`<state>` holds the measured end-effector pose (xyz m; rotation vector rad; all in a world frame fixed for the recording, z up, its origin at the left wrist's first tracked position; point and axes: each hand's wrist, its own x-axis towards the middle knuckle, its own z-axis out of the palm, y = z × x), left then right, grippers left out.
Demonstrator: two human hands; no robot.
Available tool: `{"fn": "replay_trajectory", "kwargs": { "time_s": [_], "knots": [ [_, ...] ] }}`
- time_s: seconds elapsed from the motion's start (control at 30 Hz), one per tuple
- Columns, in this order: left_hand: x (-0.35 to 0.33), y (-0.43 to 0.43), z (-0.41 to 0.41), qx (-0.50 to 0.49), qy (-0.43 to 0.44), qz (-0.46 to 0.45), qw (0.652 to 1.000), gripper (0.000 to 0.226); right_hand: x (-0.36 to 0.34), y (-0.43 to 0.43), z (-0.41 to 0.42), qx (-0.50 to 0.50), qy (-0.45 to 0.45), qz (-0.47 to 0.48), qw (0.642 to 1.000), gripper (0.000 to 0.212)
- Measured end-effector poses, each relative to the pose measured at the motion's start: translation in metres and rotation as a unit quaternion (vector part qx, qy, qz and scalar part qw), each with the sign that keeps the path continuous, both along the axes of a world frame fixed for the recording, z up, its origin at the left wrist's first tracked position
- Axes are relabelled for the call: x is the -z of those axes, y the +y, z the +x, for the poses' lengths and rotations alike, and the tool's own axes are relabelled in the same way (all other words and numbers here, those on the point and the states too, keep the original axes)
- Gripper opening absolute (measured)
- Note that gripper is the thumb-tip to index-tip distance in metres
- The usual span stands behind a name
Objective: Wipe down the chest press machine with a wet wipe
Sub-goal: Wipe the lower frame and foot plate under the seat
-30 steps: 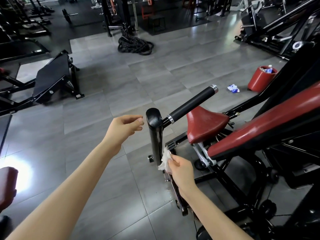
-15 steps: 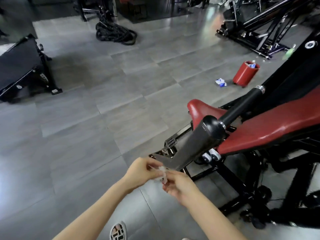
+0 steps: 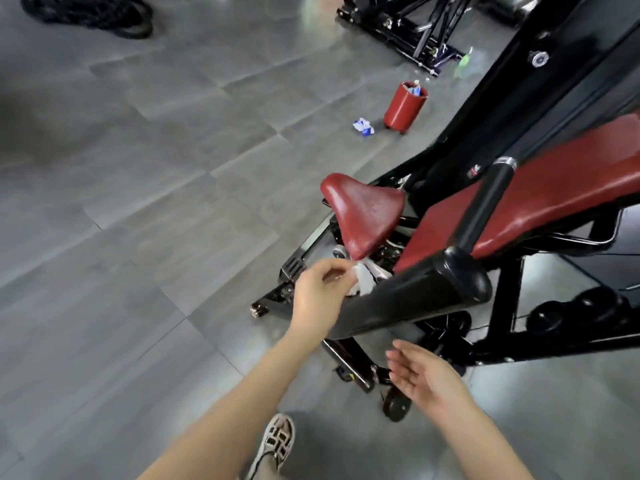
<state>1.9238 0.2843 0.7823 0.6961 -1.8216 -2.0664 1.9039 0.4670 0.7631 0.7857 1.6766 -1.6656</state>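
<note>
The chest press machine fills the right side: a black press arm (image 3: 408, 299) runs across the middle, with a red seat (image 3: 363, 209) and a red back pad (image 3: 540, 202) behind it. My left hand (image 3: 318, 296) pinches a white wet wipe (image 3: 362, 277) against the upper edge of the black arm, just below the seat's tip. My right hand (image 3: 426, 379) hovers under the arm with fingers spread and straight, holding nothing.
A red bin (image 3: 403, 107) stands on the grey tiled floor with a blue-white wrapper (image 3: 363, 127) beside it. Coiled black rope (image 3: 97, 12) lies top left. Another black machine frame (image 3: 408, 26) stands at the back. My shoe (image 3: 277, 441) shows below.
The wipe has passed from my right hand to my left. My left hand now holds it on the black arm, while my right hand has let go and dropped below. The view tilted down.
</note>
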Motion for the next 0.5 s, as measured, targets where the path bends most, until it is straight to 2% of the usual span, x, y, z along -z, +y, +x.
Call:
{"fn": "replay_trajectory", "kwargs": {
  "time_s": [0.13, 0.3, 0.4, 0.5],
  "knots": [
    [-0.020, 0.027, -0.037, 0.130, 0.069, 0.019, 0.989, 0.015, -0.009, 0.015, -0.035, 0.027, 0.022, 0.009, 0.999, 0.014],
    [-0.028, 0.030, -0.039, 0.168, 0.120, 0.065, 0.976, 0.006, -0.038, 0.012, -0.061, 0.042, 0.075, -0.010, 0.996, 0.017],
    [-0.038, 0.035, -0.028, 0.169, 0.160, 0.015, 0.973, 0.019, -0.056, 0.011, -0.063, 0.006, 0.085, -0.044, 0.995, 0.016],
    [-0.042, 0.042, -0.030, 0.153, 0.287, -0.132, 0.936, 0.036, -0.063, 0.006, -0.060, -0.031, 0.089, -0.032, 0.995, 0.016]
  ]
}}
